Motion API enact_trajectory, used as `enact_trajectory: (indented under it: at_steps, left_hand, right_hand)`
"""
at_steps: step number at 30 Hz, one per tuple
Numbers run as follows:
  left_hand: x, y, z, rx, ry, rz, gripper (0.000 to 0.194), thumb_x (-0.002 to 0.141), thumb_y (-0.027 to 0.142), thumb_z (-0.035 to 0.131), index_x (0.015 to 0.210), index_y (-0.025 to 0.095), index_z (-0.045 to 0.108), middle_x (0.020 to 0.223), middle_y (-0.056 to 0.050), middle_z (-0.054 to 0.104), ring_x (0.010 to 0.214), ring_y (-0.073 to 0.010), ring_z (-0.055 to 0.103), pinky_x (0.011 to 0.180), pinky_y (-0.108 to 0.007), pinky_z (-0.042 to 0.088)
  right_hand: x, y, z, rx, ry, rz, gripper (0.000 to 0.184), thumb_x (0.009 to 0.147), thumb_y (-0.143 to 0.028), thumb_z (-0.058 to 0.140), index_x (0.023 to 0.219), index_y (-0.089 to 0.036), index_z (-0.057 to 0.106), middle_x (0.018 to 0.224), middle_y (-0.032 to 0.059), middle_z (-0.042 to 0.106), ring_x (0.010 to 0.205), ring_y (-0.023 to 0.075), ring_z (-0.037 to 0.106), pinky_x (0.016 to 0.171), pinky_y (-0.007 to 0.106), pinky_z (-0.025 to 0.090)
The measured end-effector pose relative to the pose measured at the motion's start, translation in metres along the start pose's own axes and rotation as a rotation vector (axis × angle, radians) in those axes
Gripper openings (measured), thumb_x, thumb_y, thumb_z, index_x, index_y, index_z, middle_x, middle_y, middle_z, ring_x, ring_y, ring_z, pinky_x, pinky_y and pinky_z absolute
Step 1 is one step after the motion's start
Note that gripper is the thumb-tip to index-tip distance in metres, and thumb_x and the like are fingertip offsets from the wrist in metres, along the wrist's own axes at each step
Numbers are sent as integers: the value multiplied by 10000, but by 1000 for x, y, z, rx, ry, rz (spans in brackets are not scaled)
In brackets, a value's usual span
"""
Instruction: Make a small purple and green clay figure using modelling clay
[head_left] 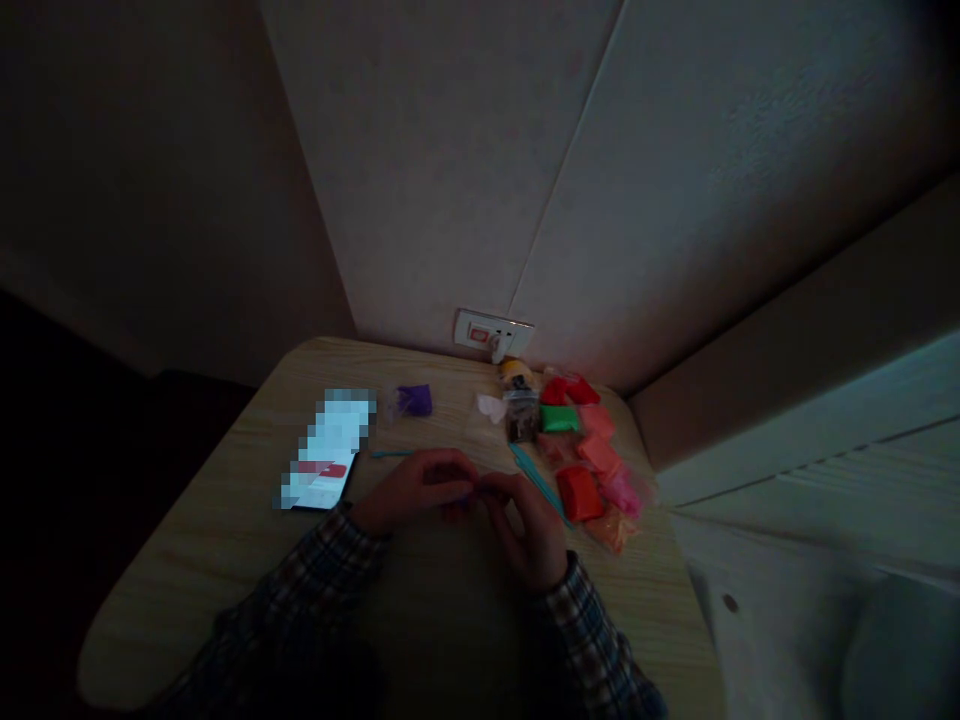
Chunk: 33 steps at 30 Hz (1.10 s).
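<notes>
Purple lump (461, 500), small and dim, is pinched between the fingertips of the left hand (420, 490) and right hand (531, 530), over the middle of the wood-grain table (630, 640); fingers closed on it, finer detail lost in shadow. Thin blue stick (391, 454) is laid just beyond the left hand, teal strips (538, 480) beside the right. Lit phone (322, 465) is set left of the left hand. Purple packet (415, 400) is placed beyond the stick. Red, green, pink and orange packets (580, 493) are clustered at right. Plug is seated in wall socket (480, 331).
</notes>
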<state>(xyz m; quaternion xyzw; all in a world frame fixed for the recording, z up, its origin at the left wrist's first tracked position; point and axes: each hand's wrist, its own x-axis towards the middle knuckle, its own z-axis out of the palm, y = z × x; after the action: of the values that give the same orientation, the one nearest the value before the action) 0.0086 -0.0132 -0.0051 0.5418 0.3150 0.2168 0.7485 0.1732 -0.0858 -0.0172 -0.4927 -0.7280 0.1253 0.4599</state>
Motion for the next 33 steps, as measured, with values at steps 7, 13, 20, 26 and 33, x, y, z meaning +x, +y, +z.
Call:
enact_trajectory:
  at_steps: [7, 13, 20, 26, 33]
  left_hand:
    - [0, 1, 1, 68, 36, -29, 288, 703, 395, 691, 777, 132, 601, 649, 21, 617, 468, -61, 475, 421, -176, 365]
    - [0, 3, -5, 0, 50, 29, 280, 639, 285, 760, 834, 143, 617, 778, -10, 662, 714, -136, 599, 651, -247, 464]
    - [0, 1, -13, 364, 241, 118, 179, 716, 268, 675, 838, 146, 627, 812, -38, 661, 763, -181, 612, 705, -291, 477]
    - [-1, 1, -14, 862, 488, 222, 58, 796, 217, 571, 803, 168, 601, 812, -39, 634, 771, -194, 589, 744, -321, 467]
    - [-1, -2, -15, 997, 499, 260, 109, 762, 117, 535, 835, 181, 583, 910, -56, 623, 921, -228, 569, 849, -372, 458]
  right_hand:
    - [-1, -1, -2, 44, -29, 15, 172, 903, -152, 486, 1000, -211, 614, 801, 37, 712, 714, 160, 679, 645, 271, 558]
    - [-2, 1, -3, 47, 59, 73, 74, 874, -191, 547, 844, -194, 614, 725, 30, 686, 632, 147, 656, 576, 245, 550]
    - [-2, 3, 0, 107, 103, 193, 128, 900, -164, 478, 977, -189, 578, 831, 45, 699, 716, 147, 684, 658, 270, 567]
    - [-4, 4, -1, 137, 101, 256, 110, 919, -209, 469, 874, -192, 569, 688, 10, 672, 592, 125, 653, 549, 230, 543]
    - [-2, 9, -1, 84, 127, 249, 178, 876, -221, 544, 1041, -198, 607, 843, 51, 712, 745, 174, 692, 675, 307, 575]
